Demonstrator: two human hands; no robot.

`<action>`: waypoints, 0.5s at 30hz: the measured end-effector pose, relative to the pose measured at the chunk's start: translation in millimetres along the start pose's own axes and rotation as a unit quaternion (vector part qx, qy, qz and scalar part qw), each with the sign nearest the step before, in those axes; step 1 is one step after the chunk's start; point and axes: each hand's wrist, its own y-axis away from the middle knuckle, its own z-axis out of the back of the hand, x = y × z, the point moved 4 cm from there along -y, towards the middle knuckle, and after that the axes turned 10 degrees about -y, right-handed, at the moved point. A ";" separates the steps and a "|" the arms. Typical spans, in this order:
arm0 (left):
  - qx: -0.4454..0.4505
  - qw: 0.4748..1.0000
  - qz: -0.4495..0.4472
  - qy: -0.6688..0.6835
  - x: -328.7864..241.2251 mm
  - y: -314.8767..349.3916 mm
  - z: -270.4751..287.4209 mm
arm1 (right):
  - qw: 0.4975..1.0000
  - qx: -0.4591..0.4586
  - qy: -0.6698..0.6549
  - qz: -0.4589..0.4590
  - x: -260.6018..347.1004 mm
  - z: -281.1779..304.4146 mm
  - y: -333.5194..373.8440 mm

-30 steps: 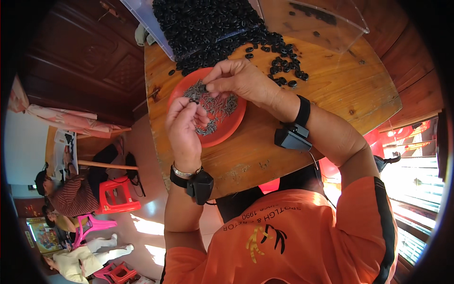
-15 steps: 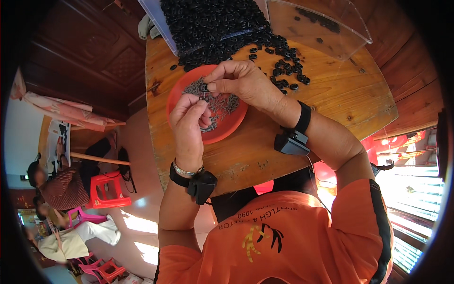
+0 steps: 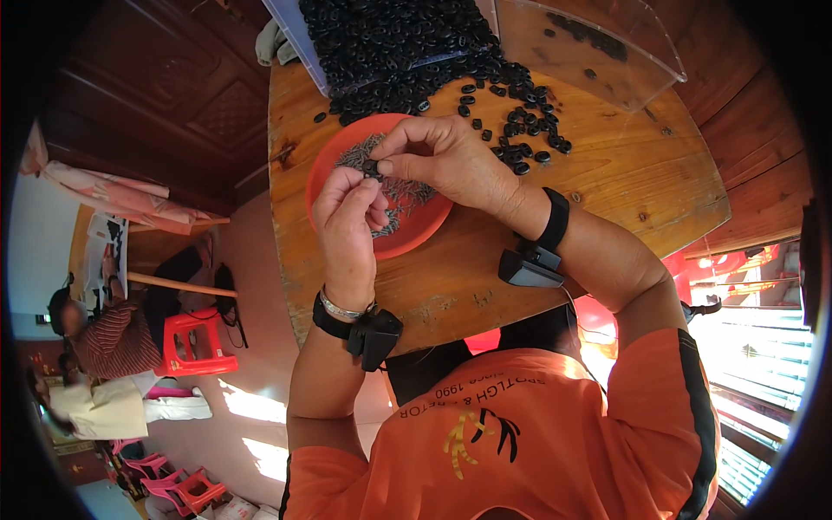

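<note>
My right hand (image 3: 442,163) pinches a small black piece (image 3: 372,167) between thumb and fingertips. It looks like the small oval pieces with holes heaped farther back. My left hand (image 3: 347,212) is closed in a pinch right below, its fingertips against that piece; what else they hold is too small to make out. Both hands are over an orange-red bowl (image 3: 418,240), which contains many thin grey screws or pins (image 3: 360,153). The heap of black pieces (image 3: 394,52) spills out of a clear plastic bin (image 3: 299,48) onto the table just beyond the bowl.
Loose black pieces (image 3: 524,121) lie on the wooden table (image 3: 641,173) right of the bowl. A clear tray (image 3: 598,69) with a few pieces stands at the far right. Off to the left are a red stool (image 3: 198,342) and two people (image 3: 121,342) by another table.
My fingertips have come together, the black piece dropping slightly toward my left fingers and turning. In the left background, a person in light clothing has shifted.
</note>
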 end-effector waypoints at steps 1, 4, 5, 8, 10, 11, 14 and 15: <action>-0.004 1.000 0.000 0.001 0.1 -0.2 0.4 | 1.000 0.001 0.000 0.000 -1.5 -0.3 0.2; -0.005 1.000 0.004 0.011 0.7 -1.0 0.9 | 1.000 0.008 -0.028 -0.008 -6.1 -1.4 1.2; -0.002 1.000 0.009 0.019 1.1 -1.4 0.5 | 1.000 0.018 -0.015 0.005 -5.1 -2.6 1.6; -0.005 0.999 0.014 0.037 -1.2 0.0 0.0 | 0.999 0.031 0.013 0.026 -7.0 -7.7 2.4; -0.005 0.999 0.021 0.045 -2.1 1.9 0.1 | 0.998 0.038 0.027 0.035 -6.0 -9.7 2.5; -0.003 0.998 0.030 0.052 -2.0 2.4 -0.2 | 0.998 0.035 0.050 0.027 -5.2 -10.0 3.7; 0.010 0.998 0.016 0.053 -1.3 1.9 -1.7 | 0.996 0.029 0.087 0.018 -1.2 -12.6 6.7; 0.010 0.998 0.014 0.054 -0.5 1.6 -1.1 | 0.995 0.026 0.099 0.016 0.5 -11.9 7.0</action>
